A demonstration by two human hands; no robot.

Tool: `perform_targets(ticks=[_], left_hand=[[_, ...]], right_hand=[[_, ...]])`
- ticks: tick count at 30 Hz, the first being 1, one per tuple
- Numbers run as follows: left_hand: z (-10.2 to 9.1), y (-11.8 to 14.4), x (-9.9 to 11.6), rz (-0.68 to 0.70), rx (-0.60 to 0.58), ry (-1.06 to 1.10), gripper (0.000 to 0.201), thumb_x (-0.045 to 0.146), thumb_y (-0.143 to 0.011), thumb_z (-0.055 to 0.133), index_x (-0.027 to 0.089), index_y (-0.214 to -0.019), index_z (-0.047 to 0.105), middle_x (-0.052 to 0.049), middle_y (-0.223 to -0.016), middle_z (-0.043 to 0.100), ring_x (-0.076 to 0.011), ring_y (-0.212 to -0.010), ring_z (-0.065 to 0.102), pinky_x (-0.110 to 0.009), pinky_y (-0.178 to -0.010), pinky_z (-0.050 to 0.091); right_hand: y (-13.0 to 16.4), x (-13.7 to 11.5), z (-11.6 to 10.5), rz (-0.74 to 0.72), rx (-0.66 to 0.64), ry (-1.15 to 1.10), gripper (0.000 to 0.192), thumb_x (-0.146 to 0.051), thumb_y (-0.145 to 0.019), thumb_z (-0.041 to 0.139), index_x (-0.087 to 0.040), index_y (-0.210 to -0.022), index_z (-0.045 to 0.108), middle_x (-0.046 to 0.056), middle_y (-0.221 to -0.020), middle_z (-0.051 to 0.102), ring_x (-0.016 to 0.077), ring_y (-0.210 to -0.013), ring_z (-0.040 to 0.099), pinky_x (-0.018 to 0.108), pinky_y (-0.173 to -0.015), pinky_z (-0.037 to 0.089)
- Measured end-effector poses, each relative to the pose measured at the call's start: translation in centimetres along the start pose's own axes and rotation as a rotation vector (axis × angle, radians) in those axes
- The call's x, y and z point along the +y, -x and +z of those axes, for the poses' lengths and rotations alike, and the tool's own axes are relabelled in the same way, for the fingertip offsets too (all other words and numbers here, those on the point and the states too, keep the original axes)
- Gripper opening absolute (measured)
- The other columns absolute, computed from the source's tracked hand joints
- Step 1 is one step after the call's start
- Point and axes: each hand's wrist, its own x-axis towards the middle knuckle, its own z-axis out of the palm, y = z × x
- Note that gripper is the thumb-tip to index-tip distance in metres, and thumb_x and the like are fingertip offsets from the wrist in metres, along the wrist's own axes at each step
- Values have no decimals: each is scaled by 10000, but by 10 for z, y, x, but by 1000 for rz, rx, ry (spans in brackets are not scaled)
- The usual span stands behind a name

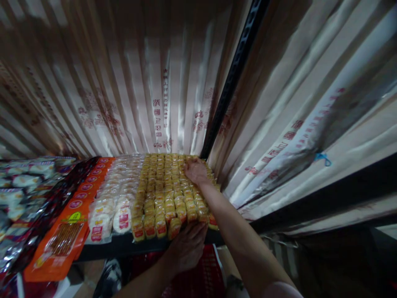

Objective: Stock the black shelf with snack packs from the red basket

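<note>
Orange packets: far left of the yellow block, lying flat in a row that runs away from the shelf edge.
White packets: just left of the yellow block, touching it.
Yellow snack packets: tight block on the shelf, rows running from the front edge back to the hanging plastic sheets; each is small, yellow, with a red label.
Left hand: at the block's front edge, fingers spread and pressed flat against the front row; nearer the person.
Right hand: at the block's far right corner, palm down, fingers loosely spread on top, arm stretched along its right side.
Black post: rises behind that corner.
</note>
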Motion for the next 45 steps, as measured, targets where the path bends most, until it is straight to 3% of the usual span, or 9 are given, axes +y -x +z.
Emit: perform_targets(ticks=[4, 13, 16, 20, 25, 28, 31, 37, 45], left_hand=[[2, 1, 0, -2, -5, 0, 461, 265, -931, 309, 107, -1360, 369, -35, -1452, 361, -176, -1379, 189, -337, -1141, 146], [8, 0, -1, -13, -22, 27, 438, 268, -933, 307, 122, -1333, 408, -20, -1431, 396, -165, -1368, 221, -322, -1157, 115], [9, 1, 0, -14, -41, 31, 442, 258, -931, 302, 121, -1339, 402, -22, -1436, 389, -163, -1371, 213, -322, -1152, 132], [8, 1, 1, -27, -30, 37, 452, 243, -923, 319, 102, -1346, 388, -37, -1420, 413, -166, -1355, 249, -316, -1136, 168], [5, -1, 1, -7, -70, 61, 402, 251, -907, 376, 132, -1277, 476, -60, -1340, 501, -182, -1299, 356, -331, -1116, 212], [6, 0, 1, 13, -37, 17, 413, 254, -908, 371, 109, -1282, 465, -92, -1338, 500, -201, -1300, 361, -350, -1108, 224], [8, 3, 1, 38, 32, -29, 390, 225, -907, 361, 91, -1249, 491, -89, -1336, 505, -218, -1298, 364, -367, -1103, 230], [7, 6, 1, -3, 4, -23, 393, 188, -892, 361, 118, -1258, 486, -64, -1343, 505, -174, -1285, 388, -339, -1095, 261], [4, 10, 4, 37, -43, -33, 407, 212, -894, 352, 142, -1269, 496, -77, -1378, 465, -189, -1324, 328, -370, -1090, 259]], right_hand=[[-6, -4, -4, 27, 84, -3, 444, -385, -931, 278, -140, -1095, 610, 130, -1014, 664, 247, -1121, 424, 338, -915, 314], [-31, -11, 8, 22, -70, -40, 444, -348, -932, 288, -134, -1002, 671, 115, -1029, 678, 204, -1094, 494, 312, -976, 280], [-23, -9, -1, -25, 17, -92, 378, -329, -918, 346, -144, -1037, 653, 93, -1026, 682, 196, -1101, 493, 299, -997, 279], [24, -6, -17, -2, 332, -333, 380, -292, -921, 329, -128, -1154, 581, 99, -1127, 642, 194, -1108, 500, 331, -1006, 321], [148, 6, -12, 132, 645, -638, 352, -281, -918, 319, -149, -1158, 541, 109, -1097, 619, 180, -1049, 548, 355, -952, 422], [219, 17, 14, 205, 597, -617, 319, -268, -900, 361, -174, -1137, 551, 112, -1084, 603, 197, -1054, 549, 388, -940, 449], [262, 24, 45, 200, 537, -563, 360, -211, -884, 342, -178, -1180, 543, 122, -1091, 603, 207, -1052, 562, 419, -932, 472], [268, 26, 75, 97, 440, -544, 536, -96, -824, 333, -168, -1351, 405, 129, -1347, 474, 212, -1272, 418, 447, -1028, 416], [254, 37, 77, 101, 457, -529, 550, -42, -780, 324, -146, -1292, 495, 131, -1265, 552, 202, -1229, 466, 438, -1029, 426]])
